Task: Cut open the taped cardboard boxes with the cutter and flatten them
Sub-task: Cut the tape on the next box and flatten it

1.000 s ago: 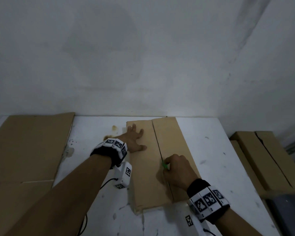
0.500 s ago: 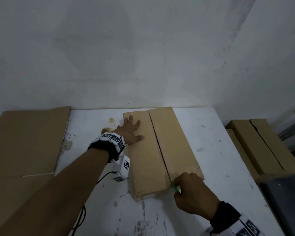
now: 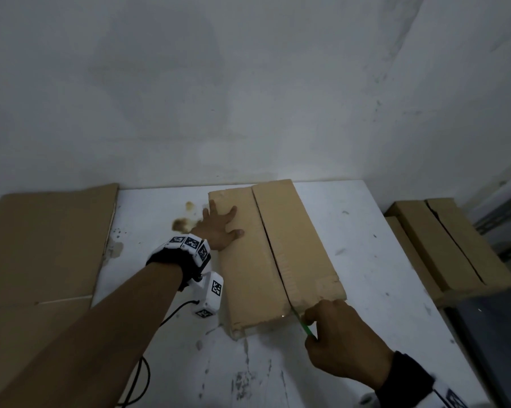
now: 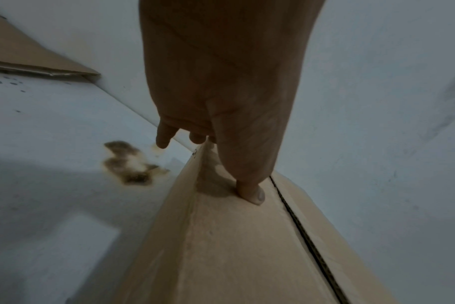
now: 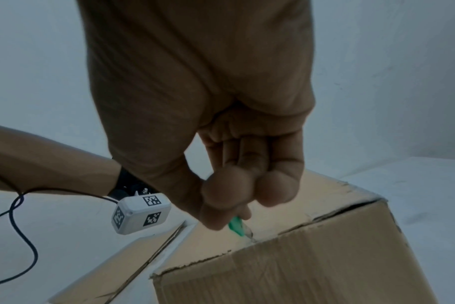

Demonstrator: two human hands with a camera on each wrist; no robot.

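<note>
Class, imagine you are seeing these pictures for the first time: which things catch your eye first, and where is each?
First, the long cardboard box in the middle of the white table, its top seam slit open. The right hand grips a green cutter at the box's near end, while the left hand lies spread on its far left part. Flattened cardboard lies at the left.

The long brown cardboard box (image 3: 250, 269) lies flat on the table, its top seam apparently slit. The green cutter (image 5: 235, 225) touches the seam's near end.
</note>
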